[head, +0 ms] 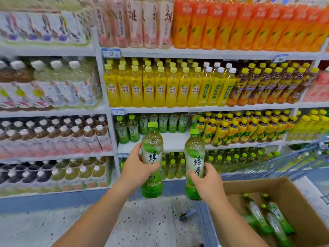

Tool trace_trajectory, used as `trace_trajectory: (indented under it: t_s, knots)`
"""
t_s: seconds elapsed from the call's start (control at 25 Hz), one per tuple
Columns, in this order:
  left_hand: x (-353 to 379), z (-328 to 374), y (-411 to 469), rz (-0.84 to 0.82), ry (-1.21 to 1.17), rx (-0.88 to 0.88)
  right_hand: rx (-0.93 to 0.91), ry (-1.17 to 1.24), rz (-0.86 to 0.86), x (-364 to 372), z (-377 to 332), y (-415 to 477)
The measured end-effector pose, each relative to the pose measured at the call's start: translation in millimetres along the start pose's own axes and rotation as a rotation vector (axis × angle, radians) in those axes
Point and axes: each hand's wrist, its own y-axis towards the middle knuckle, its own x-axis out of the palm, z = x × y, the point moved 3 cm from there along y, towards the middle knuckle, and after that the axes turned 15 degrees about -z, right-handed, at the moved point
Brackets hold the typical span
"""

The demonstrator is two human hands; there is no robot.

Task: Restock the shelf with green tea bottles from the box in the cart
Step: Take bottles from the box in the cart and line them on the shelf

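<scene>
The left hand (137, 164) has fingers and thumb curled round the middle of a clear plastic green tea bottle with a lime-green cap (152, 139), and the right hand (207, 180) clasps the lower half of a second, matching bottle (194, 150). Both are upright, long axis vertical, caps up, labels toward the camera, side by side just in front of the bare stretch of the white shelf board (175, 141). At the back of that board stands a row of the same green-labelled bottles (162, 123), while below and right of it the open brown cardboard box (267, 186) holds further green tea bottles (275, 221) lying on their sides, caps pointing toward the shelf.
</scene>
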Motion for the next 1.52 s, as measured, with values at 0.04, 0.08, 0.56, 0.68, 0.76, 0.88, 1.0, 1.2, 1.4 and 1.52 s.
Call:
trace_trajectory:
  t_s: [0.04,0.08,0.56,0.68,0.76,0.88,1.0,1.2,1.4,1.52]
  knots:
    - [-14.3,-2.6,3.5,0.006,0.001,0.009,0.008,0.003,-0.006,13.4,-5.3,5.0]
    - [-27.4,-7.2,7.5,0.008,0.004,0.017,0.015,0.011,-0.009,26.3,-9.2,9.6]
    - [-90.0,-70.8,122.1,0.065,0.039,0.046,0.064,0.075,-0.072,119.2,2.8,138.7]
    - [-95.0,-105.0,162.0,0.124,0.051,0.077,0.105,0.060,-0.054,136.7,26.3,188.6]
    - [-94.7,-134.3,192.4,0.149,0.074,0.096,0.102,0.057,-0.037,147.7,45.1,225.9]
    - [-94.4,-168.8,229.1,0.161,0.105,0.119,0.077,0.037,-0.047,161.6,69.4,272.0]
    - [-99.0,-194.6,266.6,0.174,0.137,0.166,-0.016,0.018,-0.062,169.8,88.3,316.8]
    - [-109.4,-206.3,318.0,0.241,0.202,0.257,-0.217,0.045,-0.060,177.2,87.7,376.2]
    - [-114.9,-218.9,354.0,0.285,0.274,0.300,-0.351,0.057,-0.061,184.1,91.5,414.9]
    - [-113.6,-223.0,362.8,0.304,0.283,0.348,-0.397,0.054,-0.055,189.6,91.5,428.2]
